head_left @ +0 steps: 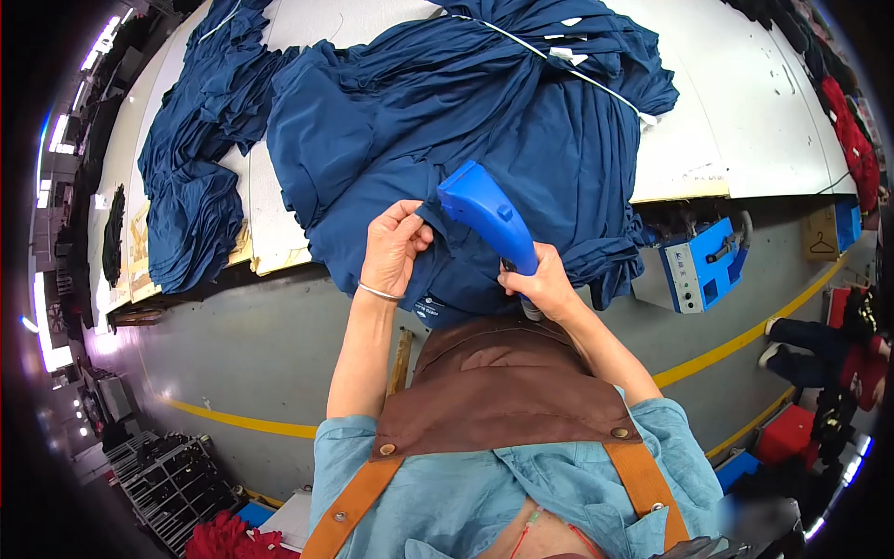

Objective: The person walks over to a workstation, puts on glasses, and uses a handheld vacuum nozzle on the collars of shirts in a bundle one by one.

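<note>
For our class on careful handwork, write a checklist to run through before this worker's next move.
1. Right hand grips the blue tool: ok.
2. Left hand pinches the navy cloth: ok.
3. Left fingers well away from the tool's head: not ok, close beside it.
4. Cloth smoothed flat: not ok, bunched and folded.
5. Wrists bare: not ok, bracelet on the left.
6. Tool switched off: cannot tell.

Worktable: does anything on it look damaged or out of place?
The front edge looks worn: ragged yellowish patches break the white top, right and left of the big blue pile.
</note>
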Motion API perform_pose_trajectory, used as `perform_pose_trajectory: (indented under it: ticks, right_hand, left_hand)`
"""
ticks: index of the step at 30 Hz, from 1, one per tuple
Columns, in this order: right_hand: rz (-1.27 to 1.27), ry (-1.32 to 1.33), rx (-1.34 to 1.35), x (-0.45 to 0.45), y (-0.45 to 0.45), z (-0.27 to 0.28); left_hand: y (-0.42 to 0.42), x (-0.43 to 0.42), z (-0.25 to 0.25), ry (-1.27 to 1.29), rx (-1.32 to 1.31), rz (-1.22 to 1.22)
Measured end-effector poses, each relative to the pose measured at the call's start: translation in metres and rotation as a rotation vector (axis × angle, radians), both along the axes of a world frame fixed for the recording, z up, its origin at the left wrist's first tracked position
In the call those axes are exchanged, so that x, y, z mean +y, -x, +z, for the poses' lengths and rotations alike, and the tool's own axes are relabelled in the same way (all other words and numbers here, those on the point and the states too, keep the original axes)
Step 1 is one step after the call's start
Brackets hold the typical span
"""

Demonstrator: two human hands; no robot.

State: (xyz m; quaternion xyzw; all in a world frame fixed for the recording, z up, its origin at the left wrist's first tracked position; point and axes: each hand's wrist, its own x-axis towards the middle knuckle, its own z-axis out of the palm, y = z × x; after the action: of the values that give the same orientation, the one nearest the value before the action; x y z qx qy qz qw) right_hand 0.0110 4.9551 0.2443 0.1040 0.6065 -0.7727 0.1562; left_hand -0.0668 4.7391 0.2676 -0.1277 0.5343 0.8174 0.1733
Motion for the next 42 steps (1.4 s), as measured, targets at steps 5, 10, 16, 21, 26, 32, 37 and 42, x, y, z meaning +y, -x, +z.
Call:
perform_pose_trajectory:
  ticks: [5,10,16,21,26,32,37,42]
  right_hand:
    - [0.081,-0.035,-0.049,-0.002,0.0,0.0]
    - [-0.116,0.036,-0.041,0.018,0.001,-0.002]
    - [-0.04,-0.086,-0.013,0.008,0.001,0.01]
    - [-0.134,-0.181,0.019,0.001,0.007,0.009]
    - [0.082,-0.379,0.03,0.003,0.015,0.014]
    - [-0.072,-0.238,0.022,-0.001,0.011,0.012]
    - [-0.036,-0.234,0.02,-0.004,0.012,0.006]
    - [0.044,-0.273,-0.006,0.01,0.014,0.005]
  left_hand:
    - [0.006,0.003,-0.009,0.453,0.542,0.075]
    - [0.021,-0.034,0.017,1.23,0.443,-0.534]
    - [0.031,-0.022,-0.005,0.396,0.06,-0.339]
    - [0.027,-0.014,0.001,0.197,0.065,-0.312]
    - [0.025,-0.008,0.009,0.214,0.126,-0.333]
    - [0.023,-0.001,0.021,0.198,0.11,-0.369]
    - [0.022,0.0,0.023,0.18,0.109,-0.354]
    - [0.051,-0.053,0.03,0.652,0.342,0.079]
